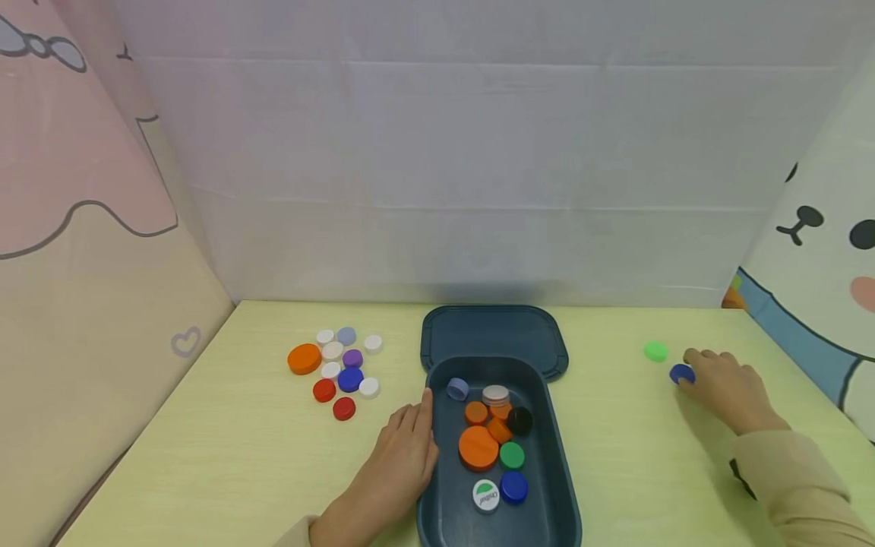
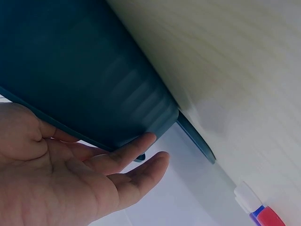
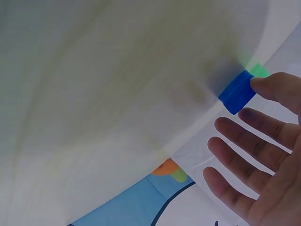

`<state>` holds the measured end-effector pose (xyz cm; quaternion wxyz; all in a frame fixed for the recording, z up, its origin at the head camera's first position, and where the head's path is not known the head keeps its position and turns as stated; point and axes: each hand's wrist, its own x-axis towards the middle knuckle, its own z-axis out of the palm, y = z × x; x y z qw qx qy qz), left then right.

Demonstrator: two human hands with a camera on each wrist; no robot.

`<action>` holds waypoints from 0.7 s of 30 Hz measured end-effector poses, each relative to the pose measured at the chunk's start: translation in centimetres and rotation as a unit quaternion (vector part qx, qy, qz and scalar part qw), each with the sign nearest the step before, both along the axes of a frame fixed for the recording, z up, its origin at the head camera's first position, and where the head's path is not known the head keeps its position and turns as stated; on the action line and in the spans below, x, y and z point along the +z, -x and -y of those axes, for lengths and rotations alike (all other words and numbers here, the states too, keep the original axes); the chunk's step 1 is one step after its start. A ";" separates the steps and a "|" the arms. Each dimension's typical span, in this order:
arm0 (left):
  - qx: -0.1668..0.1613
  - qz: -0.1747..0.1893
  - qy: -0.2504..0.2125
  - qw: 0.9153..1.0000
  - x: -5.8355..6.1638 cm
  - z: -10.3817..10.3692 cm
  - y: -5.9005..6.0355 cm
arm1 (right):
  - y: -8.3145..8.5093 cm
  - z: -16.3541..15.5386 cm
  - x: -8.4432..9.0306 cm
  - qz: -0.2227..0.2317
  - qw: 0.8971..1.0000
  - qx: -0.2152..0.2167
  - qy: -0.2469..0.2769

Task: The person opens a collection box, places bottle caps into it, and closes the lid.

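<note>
In the head view my right hand (image 1: 728, 387) is over the right part of the table, at a blue bottle cap (image 1: 682, 374). The right wrist view has the thumb touching this blue cap (image 3: 237, 92), the index fingertip close by its edge and the other fingers spread. A light green cap (image 1: 655, 351) lies just beyond. My left hand (image 1: 403, 448) rests against the left wall of a dark blue box (image 1: 567, 486), fingers extended along its outside (image 2: 89, 70). Inside the box lie several caps, among them a large orange cap (image 1: 478, 448) and a black cap (image 1: 519, 421).
Behind the box lies its dark blue lid (image 1: 492, 334), partly under the box's far end. Several loose caps, including an orange cap (image 1: 304, 358) and a red cap (image 1: 344, 409), are grouped on the left of the table. A pale curtain (image 1: 478, 182) stands along the back.
</note>
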<state>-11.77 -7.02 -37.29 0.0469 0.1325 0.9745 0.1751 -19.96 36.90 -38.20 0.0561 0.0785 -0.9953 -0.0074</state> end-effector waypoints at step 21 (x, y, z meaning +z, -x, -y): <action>-0.004 -0.010 0.005 1.000 -0.2 0.1 0.1 | 0.3 -0.2 0.2 0.056 0.997 -0.015 0.042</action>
